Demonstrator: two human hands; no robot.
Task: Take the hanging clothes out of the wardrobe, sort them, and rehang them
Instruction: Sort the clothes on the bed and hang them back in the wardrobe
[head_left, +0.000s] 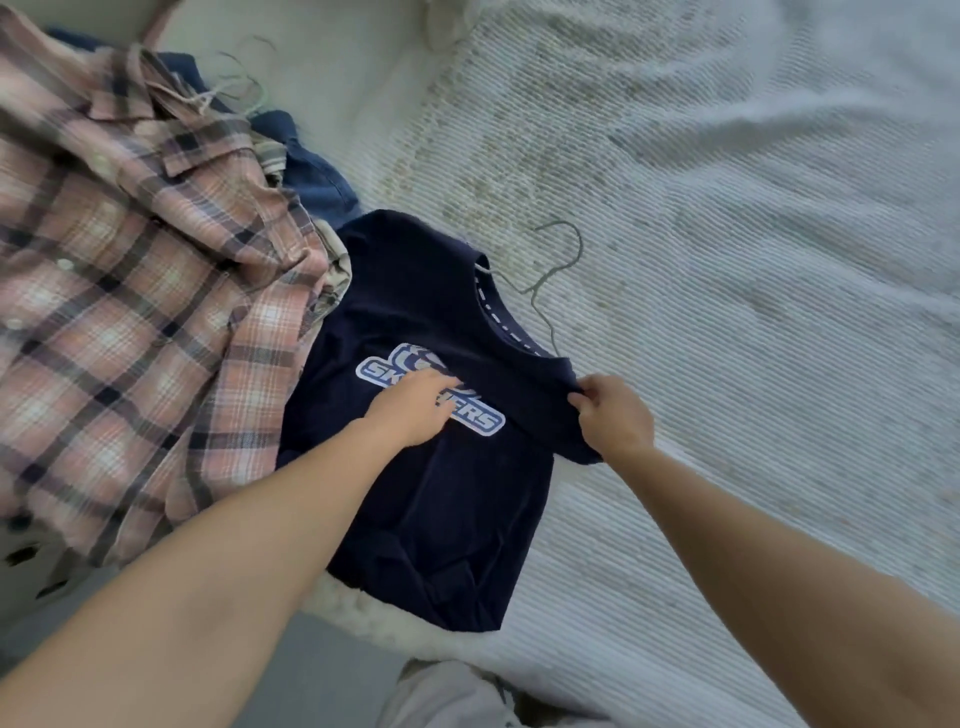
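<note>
A navy T-shirt (441, 493) lies flat on the bed (753, 260), front up, in the middle of the view, its lower hem at the near edge of the mattress. The left hand (415, 410) rests on the blue and white chest logo (379, 370), fingers straight and spread flat on the cloth, gripping nothing. The right hand (615, 415) pinches the shirt's right shoulder just beside the collar, thumb and fingers curled around a fold of fabric (the cloth is lifted a little there). A thin wire hanger (558, 260) sticks out of the neck opening, its hook lying on the white ribbed bedspread just beyond the collar. To the left sits a heap of clothes: a pink plaid shirt (130, 270) on top, touching the navy shirt's left sleeve, with a blue garment (311, 171) showing from under it on the far side. More hanger hooks (236, 78) poke out at the far end of that pile.
</note>
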